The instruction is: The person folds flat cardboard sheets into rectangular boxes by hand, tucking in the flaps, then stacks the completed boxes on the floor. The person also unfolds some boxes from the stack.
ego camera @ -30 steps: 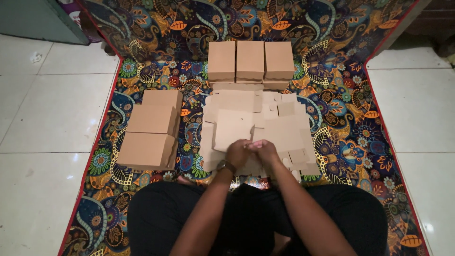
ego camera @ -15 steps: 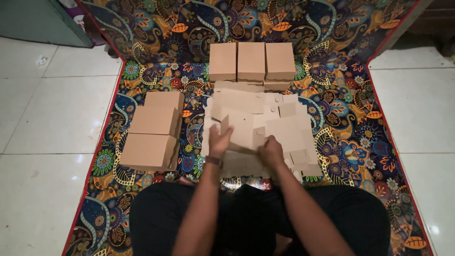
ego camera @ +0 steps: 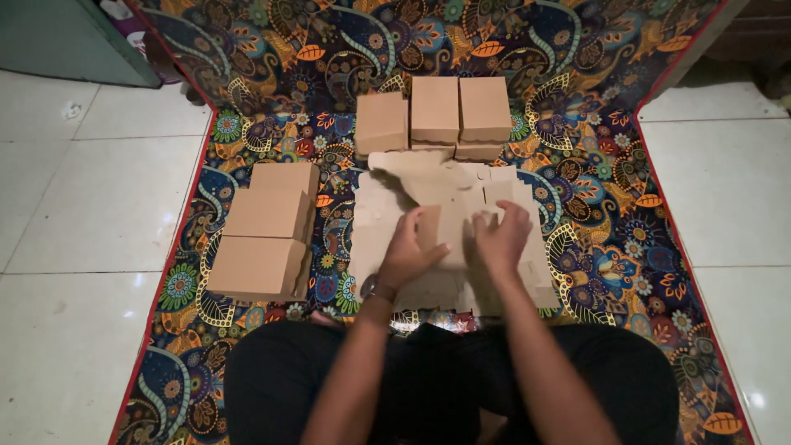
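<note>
Moved apart and forward since half a second ago, both hands now pressing on the pile of flat cardboard blanks at the middle of the patterned mat. Beyond the pile, three folded brown boxes in a row; to the left, a stack of larger brown boxes. White floor tiles on both sides of the mat. Left hand with fingers clamped on a raised flap; right hand fingers curled onto a blank, grip probably closed but unclear.
</note>
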